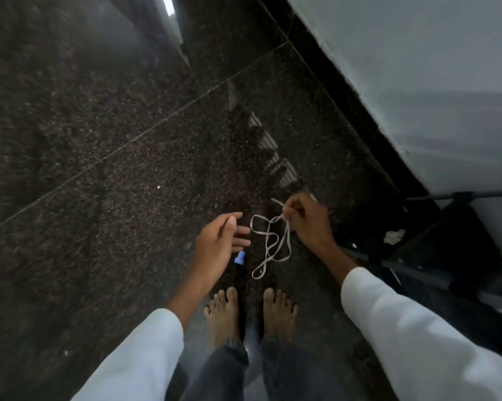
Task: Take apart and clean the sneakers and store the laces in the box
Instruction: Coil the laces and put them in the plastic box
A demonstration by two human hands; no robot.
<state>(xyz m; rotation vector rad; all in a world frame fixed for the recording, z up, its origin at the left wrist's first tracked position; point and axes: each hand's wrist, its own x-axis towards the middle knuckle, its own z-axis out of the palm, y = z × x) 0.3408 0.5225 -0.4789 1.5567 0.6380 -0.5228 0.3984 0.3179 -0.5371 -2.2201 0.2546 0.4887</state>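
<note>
One white lace [270,247] hangs in loose loops from the right hand [307,221], pinched near its end, evidently to keep it off the floor [99,169]; left hand [218,241] is open and empty beside it. Sneakers and box are out of view; wall edge [345,111] runs close on the right, open floor lies left

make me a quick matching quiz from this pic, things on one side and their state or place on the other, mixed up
Things:
1. right hand
2. left hand
3. lace
4. blue cap

States or places:
A. open, holding nothing
B. dangling in loops
C. just below the left hand in the picture
D. pinching the lace's top

Pairs: 1-D, 2-A, 3-B, 4-C
</note>
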